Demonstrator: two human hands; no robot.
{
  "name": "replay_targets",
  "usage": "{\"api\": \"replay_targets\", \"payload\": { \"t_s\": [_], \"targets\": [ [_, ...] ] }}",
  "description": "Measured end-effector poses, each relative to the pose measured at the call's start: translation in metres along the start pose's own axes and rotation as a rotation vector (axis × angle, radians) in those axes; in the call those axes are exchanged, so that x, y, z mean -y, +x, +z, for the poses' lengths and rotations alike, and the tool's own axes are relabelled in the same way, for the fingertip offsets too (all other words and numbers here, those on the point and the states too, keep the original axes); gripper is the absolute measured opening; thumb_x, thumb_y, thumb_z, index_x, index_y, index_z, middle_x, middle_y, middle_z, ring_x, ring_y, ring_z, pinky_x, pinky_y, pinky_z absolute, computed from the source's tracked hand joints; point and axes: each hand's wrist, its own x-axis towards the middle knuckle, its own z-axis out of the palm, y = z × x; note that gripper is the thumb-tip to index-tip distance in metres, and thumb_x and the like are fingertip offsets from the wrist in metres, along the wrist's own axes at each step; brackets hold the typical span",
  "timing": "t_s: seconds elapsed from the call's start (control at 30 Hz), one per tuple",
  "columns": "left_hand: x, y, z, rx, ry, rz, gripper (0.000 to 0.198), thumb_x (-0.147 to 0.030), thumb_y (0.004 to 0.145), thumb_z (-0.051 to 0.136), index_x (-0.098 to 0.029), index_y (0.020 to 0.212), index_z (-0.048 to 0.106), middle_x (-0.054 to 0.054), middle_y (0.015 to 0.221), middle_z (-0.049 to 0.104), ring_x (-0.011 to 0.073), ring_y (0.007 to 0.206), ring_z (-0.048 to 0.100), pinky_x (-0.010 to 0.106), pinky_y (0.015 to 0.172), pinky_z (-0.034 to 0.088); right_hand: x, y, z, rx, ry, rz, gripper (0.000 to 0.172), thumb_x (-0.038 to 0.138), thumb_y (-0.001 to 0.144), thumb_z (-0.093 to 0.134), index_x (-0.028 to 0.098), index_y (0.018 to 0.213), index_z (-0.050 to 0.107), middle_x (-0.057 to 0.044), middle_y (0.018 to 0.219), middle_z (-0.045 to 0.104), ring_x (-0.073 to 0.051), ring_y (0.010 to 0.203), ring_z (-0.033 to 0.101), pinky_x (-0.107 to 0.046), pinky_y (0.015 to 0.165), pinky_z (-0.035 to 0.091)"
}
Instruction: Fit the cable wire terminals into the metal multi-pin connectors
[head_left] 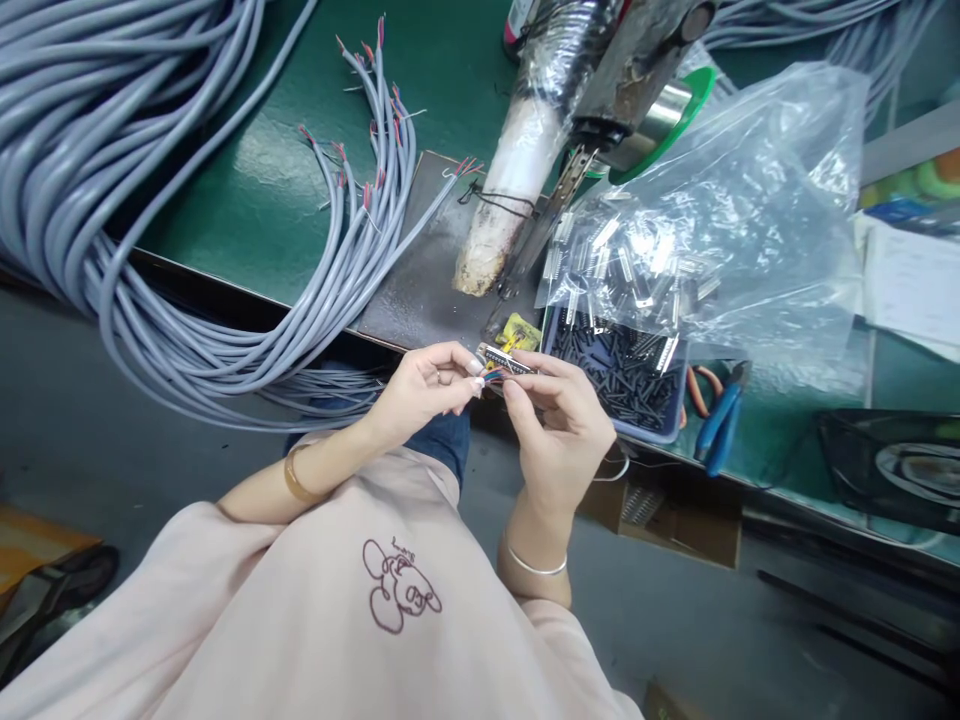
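At the bench's front edge, my left hand (431, 388) and my right hand (562, 425) meet with their fingertips close together. The right hand's thumb and fingers grip one end of a small metal multi-pin connector (507, 359). Thin coloured wires (493, 376) run just below the connector, pinched in my left fingertips. Fingers partly hide both the wire ends and the connector's near side. Right behind the connector lies a yellow sponge (519, 331). A soldering iron (551, 215) with a perforated barrel points down toward it.
Grey cables (300, 345) with stripped ends drape over the left side. A plastic-wrapped white tube (510, 160) hangs beside a green-rimmed solder spool (694, 125). On the right are a bag of connectors (720, 220), a bin (664, 436) of black sleeves and blue-handled cutters (720, 425).
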Motion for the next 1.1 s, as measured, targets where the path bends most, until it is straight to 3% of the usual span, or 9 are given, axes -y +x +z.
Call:
{"api": "replay_targets", "payload": {
  "t_s": [0.33,0.63,0.8,1.1],
  "targets": [
    [0.0036,0.0009,-0.0016,0.006,0.006,0.027,0.024,-0.023,0.066,0.079,-0.016,0.075,0.059,-0.006,0.057,0.059,0.0037,0.046,0.049,0.016,0.045,0.036,0.0012,0.0019,-0.0007,0.019,0.071,0.028,0.008,0.016,0.085,0.074,0.024,0.085,0.076,-0.002,0.1,0.076,-0.016,0.093,0.074,-0.028,0.075,0.064],
    [0.0029,-0.0001,0.0011,0.035,-0.037,0.092,0.037,-0.027,0.064,0.09,-0.016,0.071,0.055,-0.01,0.054,0.048,0.0003,0.043,0.038,0.014,0.044,0.033,0.0011,-0.0009,-0.0013,0.059,-0.034,0.001,0.006,0.02,0.087,0.073,0.025,0.088,0.076,-0.003,0.102,0.077,-0.02,0.096,0.075,-0.04,0.085,0.065],
    [0.0022,-0.0015,0.0001,0.062,-0.048,0.066,0.038,-0.031,0.064,0.091,-0.016,0.071,0.057,-0.009,0.054,0.05,0.0009,0.043,0.039,0.013,0.042,0.032,0.0002,-0.001,-0.0006,0.073,0.012,0.046,0.004,0.021,0.087,0.073,0.024,0.088,0.076,-0.004,0.101,0.077,-0.019,0.094,0.076,-0.034,0.077,0.066],
    [0.0045,-0.0055,-0.0006,0.052,-0.023,0.056,0.036,-0.034,0.069,0.087,-0.017,0.075,0.056,-0.008,0.057,0.051,0.0024,0.044,0.041,0.015,0.042,0.033,0.0019,-0.0015,-0.0024,0.101,0.01,0.027,0.006,0.017,0.086,0.071,0.021,0.082,0.073,-0.004,0.102,0.076,-0.018,0.092,0.077,-0.031,0.076,0.067]
  ]
}}
